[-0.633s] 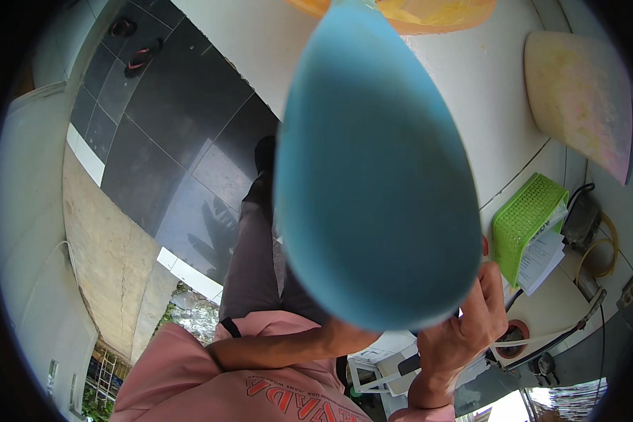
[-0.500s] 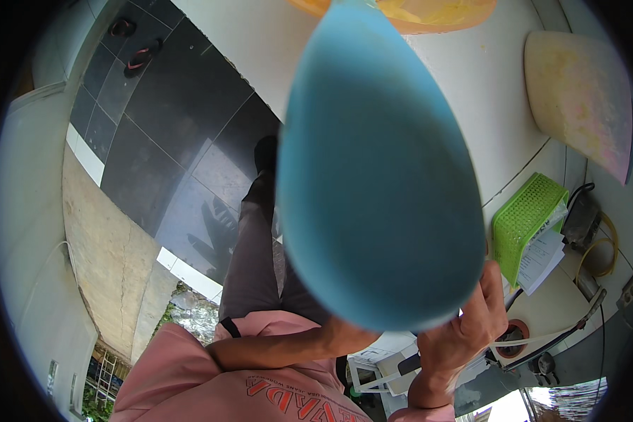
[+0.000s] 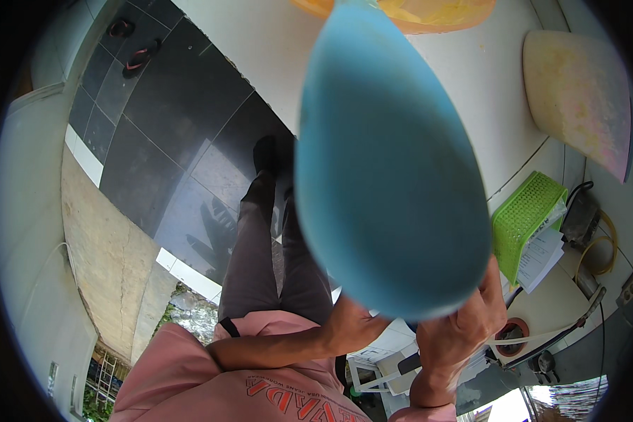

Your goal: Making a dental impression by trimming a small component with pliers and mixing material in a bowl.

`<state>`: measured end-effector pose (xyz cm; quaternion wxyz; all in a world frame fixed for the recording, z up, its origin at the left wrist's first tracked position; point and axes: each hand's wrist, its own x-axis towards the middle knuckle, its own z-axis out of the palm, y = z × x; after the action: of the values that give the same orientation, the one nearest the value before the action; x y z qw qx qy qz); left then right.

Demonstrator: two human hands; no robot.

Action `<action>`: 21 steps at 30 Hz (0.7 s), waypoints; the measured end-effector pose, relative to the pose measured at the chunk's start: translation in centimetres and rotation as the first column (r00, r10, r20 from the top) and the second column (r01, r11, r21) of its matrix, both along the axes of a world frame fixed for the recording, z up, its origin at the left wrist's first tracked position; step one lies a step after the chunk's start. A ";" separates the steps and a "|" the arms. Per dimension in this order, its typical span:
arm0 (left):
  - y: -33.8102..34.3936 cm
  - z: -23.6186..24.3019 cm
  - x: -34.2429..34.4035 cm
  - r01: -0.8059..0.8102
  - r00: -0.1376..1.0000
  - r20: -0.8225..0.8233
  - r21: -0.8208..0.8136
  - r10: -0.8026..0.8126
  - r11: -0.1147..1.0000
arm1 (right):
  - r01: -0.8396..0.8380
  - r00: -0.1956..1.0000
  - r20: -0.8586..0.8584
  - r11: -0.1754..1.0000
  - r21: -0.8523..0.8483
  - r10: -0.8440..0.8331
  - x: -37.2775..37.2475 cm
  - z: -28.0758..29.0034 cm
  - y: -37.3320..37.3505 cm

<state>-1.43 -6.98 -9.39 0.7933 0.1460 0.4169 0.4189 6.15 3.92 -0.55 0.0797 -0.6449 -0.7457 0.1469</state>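
Little has moved: large blue oval plastic bowl (image 3: 390,169) stays raised, long axis up-down. Right hand (image 3: 464,330) grips lower rim, nearer; left hand (image 3: 352,327) beneath, grip unclear.

Balloon (image 3: 390,176): its rounded lower edge sits slightly lower than 0.6 s ago, now overlapping the fingers of the right hand (image 3: 464,327) a little more; its outline looks a touch wider toward the green basket (image 3: 520,221), covering a bit more of the white worktop (image 3: 260,49) beside it.
Right hand: its knuckles are pressed closer under the balloon's edge than before; the shift is very small.
Left hand (image 3: 355,323): more of it is tucked behind the balloon's lower rim than earlier.
View: the camera is tipped only a hair, so the floor tiles (image 3: 169,141) sit almost where they were.
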 end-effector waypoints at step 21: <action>1.5 1.5 0.7 -0.043 0.999 0.033 0.206 0.036 0.978 | 0.113 0.993 0.035 0.990 0.085 -0.116 1.9 2.1 -2.2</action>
<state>-0.72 -5.49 -7.89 0.7714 0.2133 0.3622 0.4778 8.03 1.76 1.51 0.0997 -0.6857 -0.7143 0.0981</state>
